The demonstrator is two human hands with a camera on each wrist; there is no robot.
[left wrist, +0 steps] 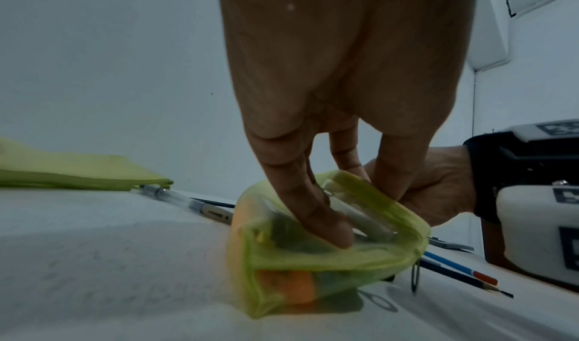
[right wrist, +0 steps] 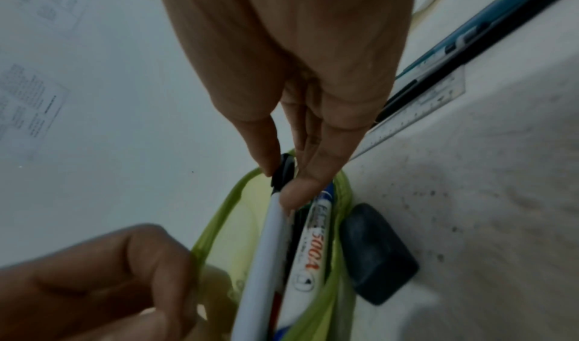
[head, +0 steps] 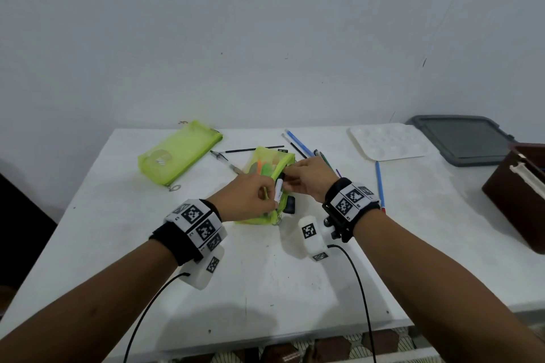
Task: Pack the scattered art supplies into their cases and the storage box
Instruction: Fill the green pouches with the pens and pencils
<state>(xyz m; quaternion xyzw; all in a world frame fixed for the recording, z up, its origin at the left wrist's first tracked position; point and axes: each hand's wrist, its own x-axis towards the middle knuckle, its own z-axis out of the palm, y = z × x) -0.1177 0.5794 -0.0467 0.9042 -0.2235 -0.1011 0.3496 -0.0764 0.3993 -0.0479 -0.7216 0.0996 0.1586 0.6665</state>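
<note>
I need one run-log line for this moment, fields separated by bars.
step: marker into pouch | left hand: holds green pouch open | right hand: pinches white marker

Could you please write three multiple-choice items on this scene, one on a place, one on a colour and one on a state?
1. Where does the black eraser lie?
A. on the table beside the open pouch
B. inside the brown box
C. on the paint palette

2. What colour is the mesh pouch being filled?
A. red
B. lime green
C. white

3. What is the right hand doing?
A. resting flat on the table
B. pinching the black-capped end of a white marker
C. holding a brush

Answers: 1 A, the eraser sits on the table against the pouch's outer side; 2 B, the mesh is lime green in every view; 3 B, thumb and finger pinch the marker's cap over the pouch mouth, which the left hand holds.
</note>
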